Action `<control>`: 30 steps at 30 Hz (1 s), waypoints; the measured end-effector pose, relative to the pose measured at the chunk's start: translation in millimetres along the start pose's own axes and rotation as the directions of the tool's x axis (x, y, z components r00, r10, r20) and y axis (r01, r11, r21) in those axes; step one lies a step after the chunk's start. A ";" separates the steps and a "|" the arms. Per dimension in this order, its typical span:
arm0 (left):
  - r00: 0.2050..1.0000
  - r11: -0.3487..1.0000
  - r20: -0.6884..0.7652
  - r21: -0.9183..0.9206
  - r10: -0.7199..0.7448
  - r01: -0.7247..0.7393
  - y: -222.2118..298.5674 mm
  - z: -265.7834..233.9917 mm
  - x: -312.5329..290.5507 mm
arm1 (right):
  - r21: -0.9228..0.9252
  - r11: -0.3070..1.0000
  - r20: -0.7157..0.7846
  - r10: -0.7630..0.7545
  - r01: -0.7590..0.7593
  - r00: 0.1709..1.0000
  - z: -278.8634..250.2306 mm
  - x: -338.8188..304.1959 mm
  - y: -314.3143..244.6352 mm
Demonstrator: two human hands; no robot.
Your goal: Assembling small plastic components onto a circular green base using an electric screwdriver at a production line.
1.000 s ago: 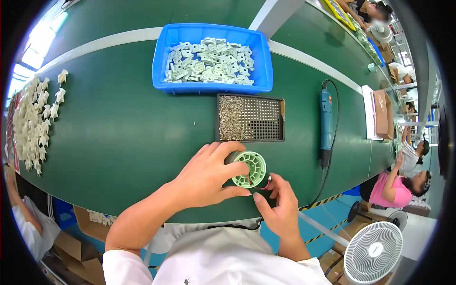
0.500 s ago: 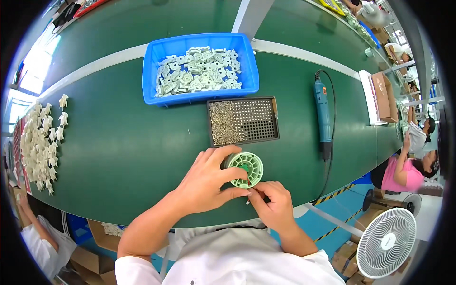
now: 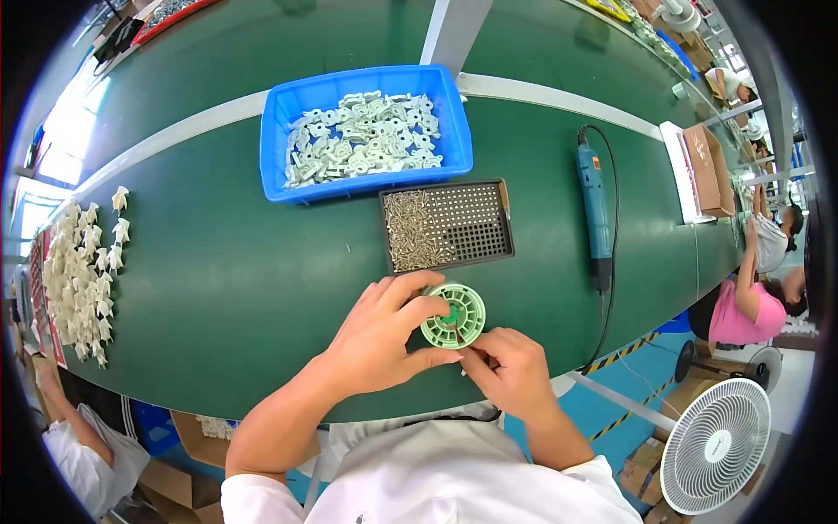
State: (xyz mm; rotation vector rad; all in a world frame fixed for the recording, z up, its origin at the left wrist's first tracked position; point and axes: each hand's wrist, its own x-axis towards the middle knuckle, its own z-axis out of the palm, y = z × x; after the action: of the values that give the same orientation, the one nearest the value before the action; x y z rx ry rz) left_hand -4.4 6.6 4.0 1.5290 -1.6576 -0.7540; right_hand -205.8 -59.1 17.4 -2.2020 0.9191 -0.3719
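Note:
A round, pale green plastic housing (image 3: 472, 303) with a ribbed inside sits in front of me, above the table's near edge. My left hand (image 3: 374, 330) is closed around its left side, with the index finger reaching over the opening toward a darker green piece (image 3: 451, 314) at the centre. A thin reddish wire (image 3: 458, 334) runs from that centre to the rim. At the lower rim my right hand (image 3: 513, 370) pinches the wire, and a small white end shows below the fingertips. The fingers partly hide what they grip.
Beyond my hands lies a black perforated tray (image 3: 478, 255) with many small screws (image 3: 412, 231). Behind it stands a blue bin (image 3: 278, 185) of pale plastic parts. A teal electric screwdriver (image 3: 594, 201) with its cord lies right; white parts (image 3: 78, 279) are spread left. A fan (image 3: 717, 445) stands lower right.
The left index finger has drawn back slightly from the housing's centre, so more of the inside shows. The right hand stays at the lower rim. The view has shifted a little.

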 end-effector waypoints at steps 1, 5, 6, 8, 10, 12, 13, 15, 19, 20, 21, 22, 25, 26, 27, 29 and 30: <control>1.000 1.000 0.015 0.005 0.001 -0.001 -0.6 -1.0 0.4 | 0.080 0.995 0.049 0.062 -0.065 0.997 -4.4 0.5 -2.3; 1.000 1.000 -0.007 0.001 -0.016 0.016 -1.7 -1.8 -1.0 | 0.249 0.928 0.121 0.254 -0.278 0.959 -21.9 -0.7 -0.4; 1.000 1.000 0.001 0.008 -0.010 0.010 -1.8 -2.9 -1.0 | 0.257 0.931 0.061 0.252 -0.260 0.966 -26.7 0.6 1.4; 1.000 1.000 0.010 0.026 -0.005 0.005 -0.1 -5.0 -0.1 | 0.319 0.916 -0.019 0.263 -0.244 0.965 -32.1 2.6 5.7; 0.996 1.000 -0.091 -0.009 -0.006 0.005 5.5 -5.9 0.5 | 0.353 0.904 -0.052 0.277 -0.242 0.959 -32.6 2.2 7.1; 0.988 0.999 -0.155 -0.044 -0.020 0.013 6.2 -14.4 -2.7 | 0.374 0.904 -0.121 0.268 -0.206 0.956 -27.3 0.6 14.8; 0.974 0.995 -0.223 -0.097 -0.041 0.019 6.7 -19.6 -2.7 | 0.392 0.899 -0.129 0.263 -0.194 0.956 -24.0 0.8 21.0; 0.902 1.000 -0.432 -0.011 0.001 -0.006 4.5 -29.8 6.0 | 0.444 0.876 -0.200 0.299 -0.186 0.933 -15.8 1.0 32.7; 0.888 0.959 -0.459 0.261 0.022 0.111 1.4 -71.0 51.1 | 0.266 0.963 -0.302 0.134 -0.052 0.944 2.1 5.6 43.6; 0.899 0.943 -0.436 0.313 0.036 0.115 -5.5 -78.0 67.6 | 0.186 0.983 -0.316 0.065 -0.006 0.947 1.5 7.9 43.1; 0.908 0.922 -0.415 0.368 0.050 0.118 -13.3 -84.4 82.6 | 0.195 0.981 -0.321 0.063 0.001 0.945 1.5 8.2 41.8; 0.909 0.919 -0.412 0.378 0.058 0.112 -20.9 -87.9 97.2 | 0.193 0.981 -0.324 0.060 0.004 0.944 0.8 8.8 41.1; 0.978 0.835 -0.177 0.518 -0.108 0.186 -30.9 -91.2 128.7 | 0.222 0.975 -0.337 0.063 0.015 0.939 0.0 8.4 43.3; 0.979 0.823 -0.093 0.530 -0.182 0.204 -31.7 -91.6 135.5 | 0.247 0.969 -0.342 0.072 0.016 0.937 1.5 6.9 44.0; 0.967 0.809 -0.009 0.546 -0.256 0.219 -32.4 -91.2 140.3 | 0.256 0.967 -0.353 0.085 0.008 0.932 1.2 7.4 42.4; 0.967 0.798 0.000 0.565 -0.254 0.209 -34.7 -91.8 143.2 | 0.230 0.973 -0.376 0.063 0.028 0.924 -2.4 11.6 37.8; 0.966 0.794 -0.042 0.561 -0.257 0.235 -35.3 -91.9 143.1 | 0.241 0.970 -0.385 0.080 0.016 0.919 -3.3 12.2 39.0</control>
State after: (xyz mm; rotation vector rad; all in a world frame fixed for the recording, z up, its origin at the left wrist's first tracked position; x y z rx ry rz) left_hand 90.2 -133.5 44.1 2.1913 -1.8278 -0.4304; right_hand -218.5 -88.7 -7.9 -1.9185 1.0565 -0.8878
